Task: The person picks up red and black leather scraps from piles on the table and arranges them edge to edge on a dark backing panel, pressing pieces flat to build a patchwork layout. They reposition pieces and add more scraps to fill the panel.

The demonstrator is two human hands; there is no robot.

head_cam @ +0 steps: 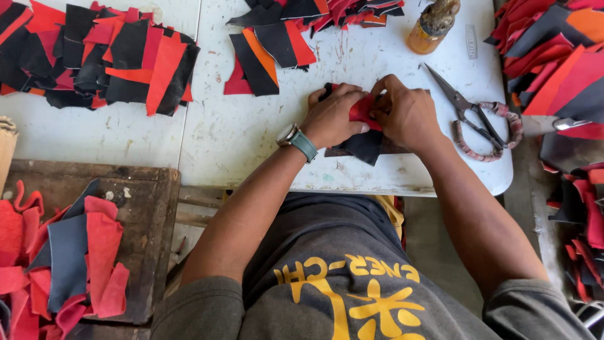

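Together we pinched a small red leather piece (362, 110) over a black leather piece (365, 145) lying on the white bench (251, 132), just left of the scissors (481, 119). Our left hand (332, 116) kept a closed grip on the red piece, and our right hand (406, 113) pressed its fingers tight on it too. Beyond the scissors stood an amber glue jar (431, 28); far left lay a pile of red and black scraps (100, 56).
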